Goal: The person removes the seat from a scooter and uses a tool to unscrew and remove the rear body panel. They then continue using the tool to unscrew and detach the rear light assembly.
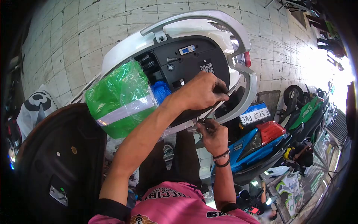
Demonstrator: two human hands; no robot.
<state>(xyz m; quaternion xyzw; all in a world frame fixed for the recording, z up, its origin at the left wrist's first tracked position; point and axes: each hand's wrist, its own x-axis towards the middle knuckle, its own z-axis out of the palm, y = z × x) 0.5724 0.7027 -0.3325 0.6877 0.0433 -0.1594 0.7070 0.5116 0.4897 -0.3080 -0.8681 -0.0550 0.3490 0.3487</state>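
Note:
A white scooter (123,50) has its seat open over a black storage tray (194,63), with a grey grab rail (250,86) around its tail. My left hand (209,89) is closed in a pinch on a thin dark strip or tool (216,107) above the tray's right edge. Below it, my right hand (214,136) has its fingers pinched together at the lower side of the rail, near the strip's other end; what they grip is too small to name. A loose-looking bolt (171,59) lies on the tray.
A green plastic-wrapped packet (121,97) and a blue bag (160,91) lie at the tray's left. The raised seat (61,160) fills the lower left. A blue scooter (242,149) and a green one (307,112) stand at right. People are at the lower right.

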